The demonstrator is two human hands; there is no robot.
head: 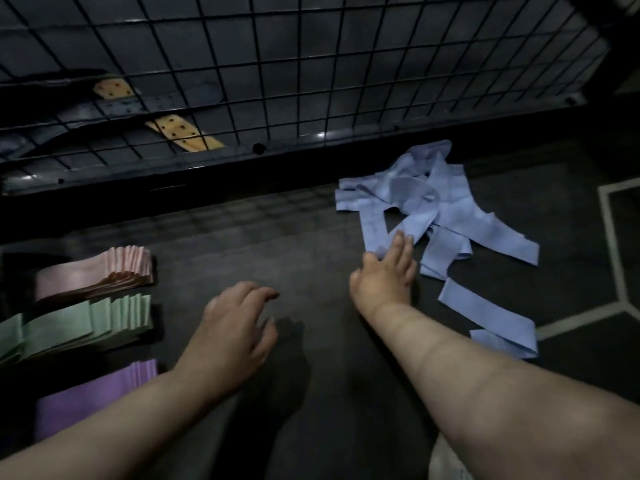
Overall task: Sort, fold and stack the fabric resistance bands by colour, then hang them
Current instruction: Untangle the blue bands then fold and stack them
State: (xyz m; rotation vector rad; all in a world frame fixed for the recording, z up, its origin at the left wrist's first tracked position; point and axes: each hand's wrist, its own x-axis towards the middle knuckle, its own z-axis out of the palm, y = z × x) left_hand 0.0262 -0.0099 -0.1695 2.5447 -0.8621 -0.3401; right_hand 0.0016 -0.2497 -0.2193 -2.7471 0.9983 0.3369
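Left hand (239, 327) hovers empty, fingers loosely curled. Right hand (388, 271) lays straight fingers on the blue bands (433, 202), tangled at the floor's (311, 237) far right. In this dim light the thumb may be nipping an end. Pulling one could drag the others along. Pink stack (97, 275), green stack (86, 323) and purple stack (93, 393) line the left edge, clear of the reach.

Dark floor (311, 237) with pink stack (93, 275), green stack (79, 323), purple stack (93, 393), loose blue bands (433, 209).

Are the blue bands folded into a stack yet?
No, the blue bands lie in a loose tangled heap, with the right hand touching them.
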